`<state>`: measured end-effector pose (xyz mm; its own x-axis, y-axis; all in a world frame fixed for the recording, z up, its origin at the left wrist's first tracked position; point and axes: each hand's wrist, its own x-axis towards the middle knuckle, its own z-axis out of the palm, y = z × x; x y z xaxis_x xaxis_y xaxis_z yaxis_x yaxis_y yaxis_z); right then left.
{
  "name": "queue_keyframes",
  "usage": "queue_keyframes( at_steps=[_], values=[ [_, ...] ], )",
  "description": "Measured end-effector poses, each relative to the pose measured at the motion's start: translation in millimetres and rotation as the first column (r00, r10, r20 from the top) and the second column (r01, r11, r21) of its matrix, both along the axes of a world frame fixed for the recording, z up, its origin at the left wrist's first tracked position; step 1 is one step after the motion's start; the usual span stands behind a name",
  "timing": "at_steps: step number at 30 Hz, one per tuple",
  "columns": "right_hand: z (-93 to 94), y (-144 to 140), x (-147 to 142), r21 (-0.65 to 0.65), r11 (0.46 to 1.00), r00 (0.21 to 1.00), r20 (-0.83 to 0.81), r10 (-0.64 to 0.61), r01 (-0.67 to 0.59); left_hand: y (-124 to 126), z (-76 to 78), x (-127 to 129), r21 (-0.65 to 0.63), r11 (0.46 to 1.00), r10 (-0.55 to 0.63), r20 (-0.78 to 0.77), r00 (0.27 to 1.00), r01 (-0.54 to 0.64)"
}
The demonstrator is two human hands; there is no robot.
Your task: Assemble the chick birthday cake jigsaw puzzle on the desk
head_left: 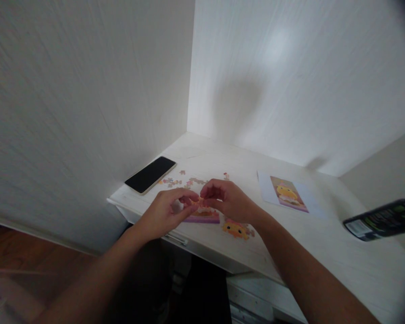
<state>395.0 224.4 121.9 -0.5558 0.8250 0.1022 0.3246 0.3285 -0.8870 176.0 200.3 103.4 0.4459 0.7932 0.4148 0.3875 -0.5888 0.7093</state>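
Observation:
My left hand (170,209) and my right hand (227,196) meet fingertip to fingertip above a partly joined jigsaw puzzle (204,219). Its lower edge is a purple-pink band, and the fingers cover much of it. Both hands are closed in a pinch around small orange-pink jigsaw pieces (198,202), whose outlines are mostly hidden. Just right of that section, under my right wrist, lies a joined yellow duck-face section (235,229) with two dark eyes. Loose jigsaw pieces (171,182) are scattered beyond my hands, with one reddish piece (226,176) farther right.
A smartphone (151,174) with a dark screen lies at the table's left edge. Right of my hands is a printed reference picture (288,193) of a yellow duck. A dark can (381,220) stands at far right. White walls (222,58) enclose the white table (310,243).

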Motion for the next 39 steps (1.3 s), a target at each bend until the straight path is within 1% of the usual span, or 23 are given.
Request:
queue_keyframes(
  at_steps=[4, 7, 9, 10, 11, 13, 15, 16, 18, 20, 23, 25, 31, 34, 39],
  values=[
    [-2.6, -5, -11, 0.008, 1.000, 0.997, -0.077, -0.016, 0.017, 1, 4.1, 3, -0.044, 0.999, 0.000, 0.009, 1.000, 0.000],
    [-3.1, -3, -13, 0.048, 0.993, 0.988, -0.110, -0.105, 0.111, 8, 5.5, 1, -0.053, 0.998, 0.040, 0.035, 0.999, -0.038],
    [-1.4, -1, -11, 0.134, 0.974, 0.983, -0.040, -0.177, 0.181, 14, 4.3, -2, -0.049, 0.996, 0.080, 0.036, 0.996, -0.078],
    [-0.2, -1, -9, 0.200, 0.963, 0.981, 0.028, -0.190, 0.181, 17, 3.2, -5, -0.055, 0.993, 0.104, 0.033, 0.994, -0.103],
    [0.9, 0, -8, 0.270, 0.952, 0.977, 0.108, -0.181, 0.147, 19, 1.9, -7, -0.070, 0.989, 0.131, 0.032, 0.991, -0.128],
    [2.1, 0, -6, 0.374, 0.928, 0.960, 0.260, -0.106, 0.001, 22, -0.3, -11, -0.131, 0.977, 0.177, 0.058, 0.982, -0.169],
    [1.1, -1, -5, 0.405, 0.904, 0.936, 0.352, -0.019, -0.135, 23, -1.4, -13, -0.209, 0.963, 0.194, 0.106, 0.975, -0.169],
    [0.1, -1, -5, 0.404, 0.898, 0.926, 0.377, 0.007, -0.171, 23, -1.7, -14, -0.243, 0.957, 0.195, 0.122, 0.973, -0.161],
    [-1.8, -1, -6, 0.396, 0.897, 0.916, 0.401, 0.022, -0.195, 23, -2.5, -15, -0.280, 0.947, 0.197, 0.118, 0.973, -0.157],
    [-2.2, -2, -6, 0.388, 0.902, 0.912, 0.409, 0.018, -0.192, 23, -4.1, -16, -0.257, 0.949, 0.206, 0.073, 0.976, -0.182],
    [0.1, -2, -5, 0.376, 0.905, 0.909, 0.416, 0.028, -0.200, 24, -7.6, -17, -0.130, 0.969, 0.207, -0.042, 0.977, -0.211],
    [1.6, -2, -4, 0.372, 0.906, 0.910, 0.413, 0.030, -0.199, 25, -9.2, -18, -0.053, 0.979, 0.188, -0.107, 0.976, -0.194],
    [0.5, -1, -3, 0.359, 0.916, 0.918, 0.397, 0.026, -0.181, 24, -7.7, -16, 0.053, 0.995, 0.097, -0.183, 0.978, -0.089],
    [2.5, -1, -2, 0.356, 0.915, 0.920, 0.391, 0.036, -0.187, 25, -5.3, -14, 0.077, 0.996, 0.059, -0.210, 0.976, -0.044],
    [5.7, -1, -1, 0.295, 0.932, 0.904, 0.421, 0.072, -0.212, 29, -0.4, -16, 0.031, 0.999, -0.034, -0.236, 0.971, 0.042]
  ],
)
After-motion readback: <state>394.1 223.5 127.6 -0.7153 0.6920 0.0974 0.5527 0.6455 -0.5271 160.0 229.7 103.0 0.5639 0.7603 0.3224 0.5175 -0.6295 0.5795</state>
